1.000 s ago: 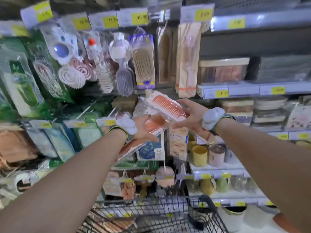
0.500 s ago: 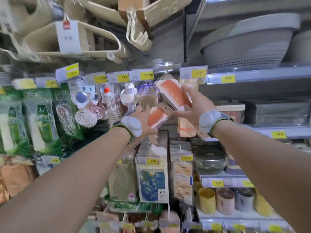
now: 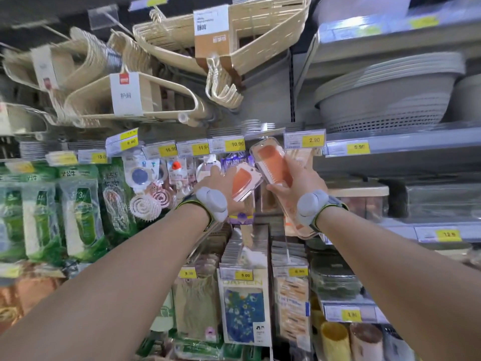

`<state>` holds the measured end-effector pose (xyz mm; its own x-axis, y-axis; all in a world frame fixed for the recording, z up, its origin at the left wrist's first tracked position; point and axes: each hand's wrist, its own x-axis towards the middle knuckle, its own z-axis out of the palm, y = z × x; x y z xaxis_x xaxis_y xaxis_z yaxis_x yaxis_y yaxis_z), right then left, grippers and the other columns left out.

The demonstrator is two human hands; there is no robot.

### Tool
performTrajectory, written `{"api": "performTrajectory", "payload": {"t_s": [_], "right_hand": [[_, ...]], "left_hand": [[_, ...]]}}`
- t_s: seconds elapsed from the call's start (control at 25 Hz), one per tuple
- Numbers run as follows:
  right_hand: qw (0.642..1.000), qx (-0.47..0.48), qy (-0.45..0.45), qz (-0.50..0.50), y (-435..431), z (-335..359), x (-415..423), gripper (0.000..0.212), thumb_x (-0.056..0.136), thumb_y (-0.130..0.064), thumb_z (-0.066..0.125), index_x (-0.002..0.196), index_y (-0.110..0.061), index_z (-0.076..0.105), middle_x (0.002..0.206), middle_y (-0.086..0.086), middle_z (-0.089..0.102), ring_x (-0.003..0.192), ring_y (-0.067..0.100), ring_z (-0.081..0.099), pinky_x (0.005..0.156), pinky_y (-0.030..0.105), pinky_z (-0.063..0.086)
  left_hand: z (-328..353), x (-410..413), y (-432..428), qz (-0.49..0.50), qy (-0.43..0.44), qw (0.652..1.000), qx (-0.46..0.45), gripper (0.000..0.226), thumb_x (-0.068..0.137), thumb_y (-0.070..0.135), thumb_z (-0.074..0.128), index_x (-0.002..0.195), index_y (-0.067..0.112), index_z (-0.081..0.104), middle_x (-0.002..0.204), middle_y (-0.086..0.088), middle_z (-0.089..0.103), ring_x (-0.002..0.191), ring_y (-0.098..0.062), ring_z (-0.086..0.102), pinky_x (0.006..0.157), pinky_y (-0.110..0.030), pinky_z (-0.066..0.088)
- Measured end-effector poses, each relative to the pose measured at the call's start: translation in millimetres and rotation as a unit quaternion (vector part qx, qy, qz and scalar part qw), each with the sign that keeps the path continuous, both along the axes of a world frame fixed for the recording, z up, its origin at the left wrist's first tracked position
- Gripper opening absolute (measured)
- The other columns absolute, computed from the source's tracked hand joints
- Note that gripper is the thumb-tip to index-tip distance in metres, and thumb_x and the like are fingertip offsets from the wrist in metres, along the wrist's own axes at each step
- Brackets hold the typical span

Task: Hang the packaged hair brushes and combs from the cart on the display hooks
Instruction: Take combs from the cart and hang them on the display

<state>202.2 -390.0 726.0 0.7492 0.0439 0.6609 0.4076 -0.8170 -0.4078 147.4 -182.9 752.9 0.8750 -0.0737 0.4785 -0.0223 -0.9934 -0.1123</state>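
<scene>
While gripped, orange comb (image 3: 272, 165) shows through clear packaging

- Upper orange comb pack (image 3: 270, 162): a clear plastic pack with an orange comb inside, teeth to the lower right, tilted with its top leaning left; its top edge sits just below the 10.90 price tag (image 3: 233, 144).
- Lower orange comb pack (image 3: 243, 182): the same kind, tilted the other way, below and just left of that tag, its upper corner touching the first pack.
</scene>
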Motion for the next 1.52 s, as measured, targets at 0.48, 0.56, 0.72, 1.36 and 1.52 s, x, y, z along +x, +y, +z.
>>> {"api": "performTrajectory", "payload": {"t_s": [0.48,0.56,0.72,1.36,1.52], "right_hand": [[0.994,0.09,-0.051,-0.042,20,-24,-2,0.072,0.063,-0.076,0.051,0.127,-0.047,0.035,0.154,0.008,0.02,0.13,0.032,0.049,0.094,0.046,0.051],[0.993,0.095,-0.055,-0.032,20,-27,-1,0.079,0.063,-0.076,0.051,0.134,-0.049,0.03,0.159,0.005,0.005,0.132,0.033,0.047,0.097,0.046,0.05],[0.993,0.101,-0.038,-0.05,23,-28,3,0.082,0.062,-0.076,0.05,0.137,-0.051,0.027,0.157,0.001,0.017,0.123,0.033,0.054,0.088,0.045,0.055],[0.993,0.03,0.034,-0.107,-10,46,-3,0.024,0.089,-0.028,0.05,0.095,-0.016,0.071,0.096,0.01,0.07,0.077,0.029,0.059,0.062,0.027,0.045],[0.981,0.036,-0.101,-0.161,-44,68,-5,0.018,0.089,-0.029,0.052,0.1,-0.018,0.061,0.112,0.009,0.052,0.096,0.03,0.051,0.067,0.032,0.04]], "left_hand": [[2,8,13,-0.006,-0.054,0.998,-0.038,0.086,0.076,0.057,0.06,0.146,0.033,0.017,0.128,-0.014,0.037,0.093,-0.033,0.057,0.067,-0.032,0.048],[1,10,11,-0.008,-0.063,0.997,-0.038,0.086,0.076,0.057,0.059,0.147,0.033,0.016,0.129,-0.014,0.037,0.094,-0.033,0.057,0.069,-0.034,0.051],[-1,13,7,-0.014,-0.065,0.997,-0.041,0.086,0.076,0.057,0.059,0.147,0.034,0.016,0.131,-0.013,0.036,0.101,-0.034,0.055,0.075,-0.039,0.054],[5,28,-31,-0.064,-0.081,0.99,-0.095,0.093,0.08,0.066,0.057,0.149,0.045,-0.001,0.121,-0.015,0.039,0.09,-0.035,0.059,0.072,-0.036,0.05],[9,39,-49,-0.047,-0.084,0.991,-0.093,0.088,0.079,0.064,0.058,0.147,0.04,0.008,0.123,-0.017,0.039,0.091,-0.039,0.06,0.076,-0.042,0.053]]}}
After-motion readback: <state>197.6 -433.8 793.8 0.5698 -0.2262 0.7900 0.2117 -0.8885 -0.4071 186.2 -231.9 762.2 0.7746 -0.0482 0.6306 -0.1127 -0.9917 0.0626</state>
